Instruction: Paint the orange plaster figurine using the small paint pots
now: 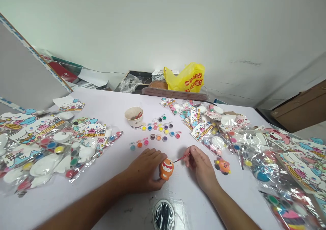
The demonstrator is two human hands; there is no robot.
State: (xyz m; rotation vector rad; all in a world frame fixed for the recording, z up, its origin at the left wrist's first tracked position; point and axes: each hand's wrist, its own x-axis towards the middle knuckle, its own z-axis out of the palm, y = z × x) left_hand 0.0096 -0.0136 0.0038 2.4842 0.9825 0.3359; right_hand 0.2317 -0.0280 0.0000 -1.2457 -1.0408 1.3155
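An orange figurine with white and red painted bands (166, 169) stands at the middle of the near table, held by my left hand (147, 170), whose fingers and thumb wrap round its left side. My right hand (200, 165) pinches a thin red paintbrush (182, 157). The brush's dark tip points left, at the figurine's upper right edge; whether it touches is too small to tell. Small open paint pots (159, 138) in several colours lie in rows beyond my hands. A second painted figurine, orange and yellow (222, 166), lies right of my right hand.
A paper cup (134, 117) with a red stick inside stands behind the paint pots. Plastic-wrapped craft kits (46, 155) cover the left side, and more kits (262, 148) the right. A round dark object (163, 215) lies at the near edge. Behind the table is a yellow bag (187, 78).
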